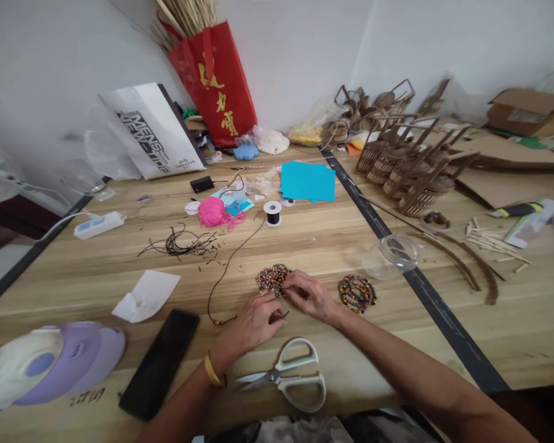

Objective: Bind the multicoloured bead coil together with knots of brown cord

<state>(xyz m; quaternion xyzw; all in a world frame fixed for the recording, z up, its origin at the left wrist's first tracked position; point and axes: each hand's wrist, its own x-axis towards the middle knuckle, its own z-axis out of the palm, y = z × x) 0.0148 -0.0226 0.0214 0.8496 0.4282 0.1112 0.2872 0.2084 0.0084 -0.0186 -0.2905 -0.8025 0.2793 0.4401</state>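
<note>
Colourful small beads [272, 277] lie in a loose pile at the middle of the table. My right hand [313, 296] is at the pile's right edge, fingertips pinched together; what is between them is too small to make out. Just left and nearer, my left hand [255, 321] is closed on a black cord [211, 295], whose short end sticks out past the fingers. A few beads [219, 322] sit on this cord left of the hand. The cord runs back to a white spool [272, 213] of black cord. Beaded strands [357, 293] lie coiled right of my right wrist.
White-handled scissors [300, 375] lie open close in front of me. A black phone [159, 363], paper [146, 295] and black cord scraps [184, 243] are leftward. A clear plastic container [397, 252] and small woven baskets [404, 172] stand right; pink yarn [211, 211] lies behind.
</note>
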